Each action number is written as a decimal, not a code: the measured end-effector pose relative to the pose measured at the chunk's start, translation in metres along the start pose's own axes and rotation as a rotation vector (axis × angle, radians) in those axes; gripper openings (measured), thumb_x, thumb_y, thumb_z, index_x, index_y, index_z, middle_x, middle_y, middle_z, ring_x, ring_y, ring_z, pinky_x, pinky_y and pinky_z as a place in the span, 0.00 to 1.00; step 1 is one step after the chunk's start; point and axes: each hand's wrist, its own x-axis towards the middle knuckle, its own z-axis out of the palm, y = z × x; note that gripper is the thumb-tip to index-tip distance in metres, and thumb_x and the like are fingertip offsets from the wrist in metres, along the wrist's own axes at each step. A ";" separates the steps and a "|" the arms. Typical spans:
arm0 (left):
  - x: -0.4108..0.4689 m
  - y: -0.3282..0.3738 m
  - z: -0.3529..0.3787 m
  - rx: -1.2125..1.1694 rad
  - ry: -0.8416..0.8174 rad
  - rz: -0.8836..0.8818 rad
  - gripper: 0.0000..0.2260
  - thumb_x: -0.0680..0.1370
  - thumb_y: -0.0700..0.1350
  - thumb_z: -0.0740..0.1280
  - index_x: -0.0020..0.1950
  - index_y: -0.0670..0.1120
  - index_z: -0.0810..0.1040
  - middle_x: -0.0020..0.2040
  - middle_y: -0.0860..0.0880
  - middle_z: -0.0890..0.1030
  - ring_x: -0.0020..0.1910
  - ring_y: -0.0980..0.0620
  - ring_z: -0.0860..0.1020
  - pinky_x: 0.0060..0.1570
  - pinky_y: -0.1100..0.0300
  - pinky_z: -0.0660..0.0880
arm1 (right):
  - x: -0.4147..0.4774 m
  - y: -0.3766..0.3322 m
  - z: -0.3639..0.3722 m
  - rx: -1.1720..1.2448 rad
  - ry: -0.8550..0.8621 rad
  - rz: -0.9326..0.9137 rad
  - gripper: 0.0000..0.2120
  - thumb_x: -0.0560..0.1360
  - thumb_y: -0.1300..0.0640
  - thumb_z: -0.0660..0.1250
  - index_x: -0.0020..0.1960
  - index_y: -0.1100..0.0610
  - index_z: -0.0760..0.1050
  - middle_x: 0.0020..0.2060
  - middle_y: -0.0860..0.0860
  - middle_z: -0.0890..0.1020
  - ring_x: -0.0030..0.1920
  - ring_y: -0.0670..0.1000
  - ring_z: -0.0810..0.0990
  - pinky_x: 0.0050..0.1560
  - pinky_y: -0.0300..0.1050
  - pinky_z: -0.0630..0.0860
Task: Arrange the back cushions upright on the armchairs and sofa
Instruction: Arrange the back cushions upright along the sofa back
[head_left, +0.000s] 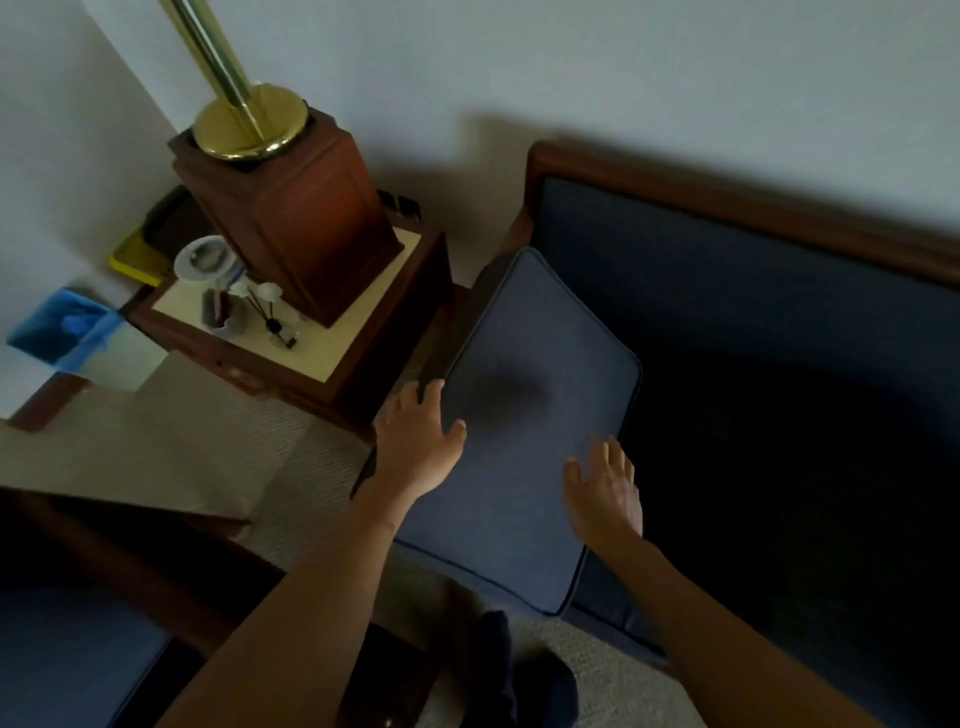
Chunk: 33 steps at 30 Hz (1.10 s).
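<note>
A blue back cushion with piped edges lies tilted over the left arm of the sofa, its flat face turned up toward me and its near corner hanging past the seat front. My left hand rests open at the cushion's left edge, fingers spread. My right hand hovers open over the cushion's lower right part, close to or touching the fabric. The sofa has a dark blue upholstered back and a wooden top rail; its seat to the right is in deep shadow.
A wooden side table stands left of the sofa with a brass lamp on a wooden block, a glass and small items. A blue-cushioned armchair is at lower left. Beige carpet lies between them.
</note>
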 end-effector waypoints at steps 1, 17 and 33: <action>0.016 -0.001 0.003 0.013 -0.002 -0.021 0.35 0.82 0.60 0.66 0.85 0.50 0.58 0.82 0.42 0.62 0.80 0.38 0.62 0.74 0.37 0.66 | 0.012 0.006 0.007 0.014 0.002 0.028 0.26 0.84 0.46 0.58 0.79 0.55 0.61 0.79 0.56 0.64 0.78 0.60 0.61 0.74 0.60 0.64; 0.133 -0.001 0.022 -0.396 -0.137 -0.138 0.56 0.57 0.67 0.83 0.80 0.58 0.62 0.70 0.54 0.76 0.66 0.48 0.78 0.66 0.42 0.78 | 0.160 0.063 0.094 0.511 0.190 0.721 0.37 0.82 0.32 0.53 0.83 0.52 0.53 0.78 0.63 0.64 0.75 0.67 0.66 0.72 0.62 0.63; 0.105 0.233 0.002 0.163 -0.110 0.769 0.52 0.65 0.62 0.81 0.83 0.57 0.59 0.62 0.49 0.74 0.58 0.46 0.76 0.60 0.47 0.77 | 0.118 0.129 0.022 1.395 0.211 0.921 0.27 0.85 0.38 0.47 0.71 0.56 0.68 0.63 0.59 0.76 0.62 0.61 0.77 0.62 0.62 0.75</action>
